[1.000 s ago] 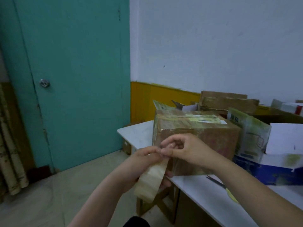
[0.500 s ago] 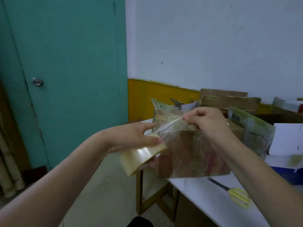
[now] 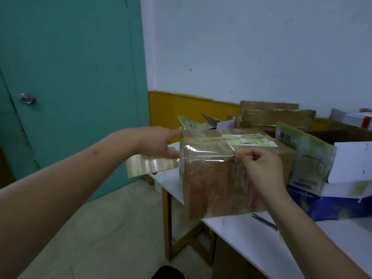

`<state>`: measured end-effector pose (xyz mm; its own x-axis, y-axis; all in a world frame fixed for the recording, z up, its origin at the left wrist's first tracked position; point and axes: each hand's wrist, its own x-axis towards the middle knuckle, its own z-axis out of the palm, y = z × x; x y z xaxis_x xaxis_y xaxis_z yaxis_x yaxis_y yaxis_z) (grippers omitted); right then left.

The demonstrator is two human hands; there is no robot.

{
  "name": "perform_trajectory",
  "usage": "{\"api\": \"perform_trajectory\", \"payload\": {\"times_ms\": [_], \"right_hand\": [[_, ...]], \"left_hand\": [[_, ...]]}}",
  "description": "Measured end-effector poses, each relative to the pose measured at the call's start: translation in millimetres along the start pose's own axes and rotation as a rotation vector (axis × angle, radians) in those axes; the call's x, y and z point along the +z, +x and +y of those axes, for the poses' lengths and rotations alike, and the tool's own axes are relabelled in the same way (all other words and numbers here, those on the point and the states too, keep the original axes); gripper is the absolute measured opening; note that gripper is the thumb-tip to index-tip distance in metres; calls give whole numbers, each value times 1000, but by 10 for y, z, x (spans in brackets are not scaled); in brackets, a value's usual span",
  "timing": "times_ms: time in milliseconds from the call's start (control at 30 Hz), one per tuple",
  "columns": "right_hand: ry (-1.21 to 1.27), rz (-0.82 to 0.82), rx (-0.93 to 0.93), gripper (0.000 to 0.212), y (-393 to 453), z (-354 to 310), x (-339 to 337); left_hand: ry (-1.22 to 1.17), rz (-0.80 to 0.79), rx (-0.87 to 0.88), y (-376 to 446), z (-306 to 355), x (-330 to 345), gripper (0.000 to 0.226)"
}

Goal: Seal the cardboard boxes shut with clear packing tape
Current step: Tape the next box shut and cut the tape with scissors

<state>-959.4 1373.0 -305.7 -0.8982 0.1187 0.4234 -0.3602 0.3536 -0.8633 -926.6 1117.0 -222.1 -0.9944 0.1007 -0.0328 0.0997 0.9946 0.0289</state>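
Note:
A brown cardboard box (image 3: 221, 188), wrapped in old tape and bearing a label on top, stands at the left corner of the white table (image 3: 251, 238). My left hand (image 3: 159, 143) holds the roll of clear packing tape (image 3: 151, 165) just left of the box, index finger stretched toward the box's top corner. A strip of clear tape (image 3: 209, 155) runs from the roll across the upper front of the box. My right hand (image 3: 259, 164) pinches the strip's free end against the box front.
Yellow-handled scissors (image 3: 265, 222) lie on the table under my right forearm. A blue and white box (image 3: 332, 204) and a printed plastic bag (image 3: 306, 156) sit right of the box, more cardboard boxes (image 3: 275, 115) behind. A teal door (image 3: 70, 87) stands at left.
The left hand pulled the roll left and upward, drawing the tape out. The right hand brought the free end down onto the upper front of the box.

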Motion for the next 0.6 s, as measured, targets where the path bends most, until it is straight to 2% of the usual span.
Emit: {"api": "perform_trajectory", "payload": {"times_ms": [200, 600], "right_hand": [[-60, 28, -32, 6, -36, 65, -38], [-188, 126, -143, 8, -35, 159, 59]], "left_hand": [[7, -31, 16, 100, 78, 70, 88], [-2, -43, 7, 250, 27, 162, 95]]}}
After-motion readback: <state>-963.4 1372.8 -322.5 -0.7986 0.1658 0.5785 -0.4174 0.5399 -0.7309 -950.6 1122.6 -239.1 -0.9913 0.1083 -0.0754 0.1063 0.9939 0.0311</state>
